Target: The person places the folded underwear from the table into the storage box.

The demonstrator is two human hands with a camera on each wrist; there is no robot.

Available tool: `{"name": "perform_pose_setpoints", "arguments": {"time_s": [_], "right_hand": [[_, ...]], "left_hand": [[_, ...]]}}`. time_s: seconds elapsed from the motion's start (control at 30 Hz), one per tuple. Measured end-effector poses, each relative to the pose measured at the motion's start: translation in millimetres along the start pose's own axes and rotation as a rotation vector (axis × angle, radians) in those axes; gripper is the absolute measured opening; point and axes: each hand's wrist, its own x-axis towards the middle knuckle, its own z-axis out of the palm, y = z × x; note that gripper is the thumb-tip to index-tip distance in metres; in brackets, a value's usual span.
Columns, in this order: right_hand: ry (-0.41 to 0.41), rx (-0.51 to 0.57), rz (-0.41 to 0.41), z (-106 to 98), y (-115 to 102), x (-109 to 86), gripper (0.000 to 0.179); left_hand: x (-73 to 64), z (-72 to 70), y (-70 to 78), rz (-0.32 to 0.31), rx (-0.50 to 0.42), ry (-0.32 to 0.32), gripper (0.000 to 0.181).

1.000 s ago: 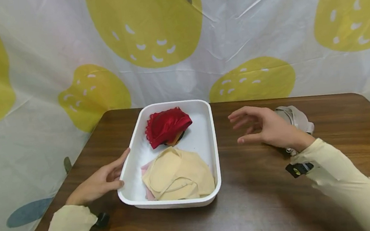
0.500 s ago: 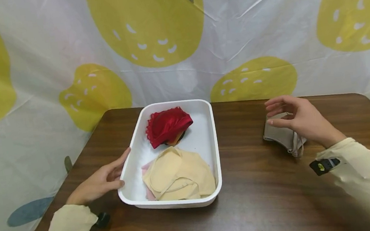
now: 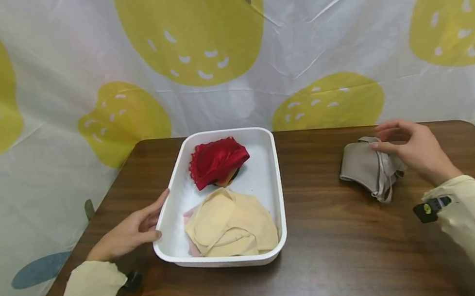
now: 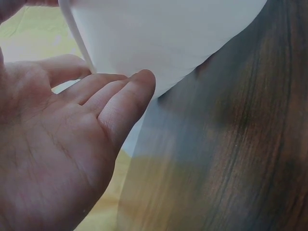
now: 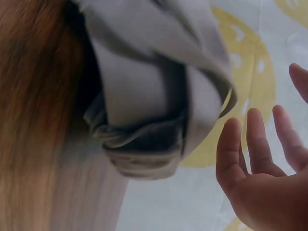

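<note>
A folded grey-taupe bra (image 3: 360,163) with thin straps lies on the right part of the table. My right hand (image 3: 418,149) is at its right side, thumb and fingers apart, thumb overlapping the straps in the head view. In the right wrist view the fingers (image 5: 258,144) are spread beside the bra's loose strap (image 5: 204,106), holding nothing. My left hand (image 3: 128,231) rests against the left wall of a white tray (image 3: 279,187); its fingers (image 4: 127,103) lie fairly straight along the outer wall. Inside the tray are a red lace-edged bra (image 3: 217,162) and a cream garment (image 3: 233,224).
A pink cloth (image 3: 193,248) peeks out under the cream garment, and something orange and black (image 3: 228,177) under the red bra. The brown wooden table (image 3: 330,264) ends at a lemon-printed white curtain (image 3: 241,103) behind. Wood surface lies between tray and grey bra.
My right hand has moved right, passing from left of the grey bra to its right side, uncovering more of it. The left hand and tray have stayed in place.
</note>
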Motion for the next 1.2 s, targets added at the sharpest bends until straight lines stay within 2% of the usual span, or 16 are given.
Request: {"name": "perform_pose_setpoints", "arguments": {"time_s": [0.2,0.33,0.4,0.53,0.6,0.67,0.87,1.03,1.2], "right_hand": [[0.076,0.053,0.017,-3,16,-0.1,0.035],[0.081,0.069,0.066,-4,26,1.1,0.032],[0.035,0.019,0.096,-5,29,2.0,0.041],[-0.151,-0.071,0.162,-6,32,5.0,0.072],[-0.234,-0.107,0.18,-6,33,6.7,0.08],[-0.281,-0.149,0.188,-6,32,8.6,0.084],[-0.315,-0.22,0.205,-3,35,12.4,0.098],[-0.311,-0.175,0.25,0,37,12.7,0.106],[-0.313,-0.083,0.301,4,39,11.3,0.109]], "left_hand": [[0.4,0.1,1.6,0.016,-0.021,-0.011,0.088],[0.3,-0.3,-0.6,0.038,-0.024,-0.022,0.088],[0.3,-0.3,-1.1,0.042,-0.025,-0.022,0.088],[-0.2,0.0,-0.5,0.027,-0.031,-0.019,0.089],[-0.5,0.1,0.6,0.024,-0.03,-0.017,0.088],[-0.9,0.0,1.9,0.018,-0.023,-0.009,0.088],[-1.2,0.3,3.4,0.02,-0.017,-0.001,0.088],[-0.7,0.0,0.7,0.031,-0.024,-0.011,0.087],[-1.1,0.0,-1.0,0.02,-0.011,0.002,0.087]]}}
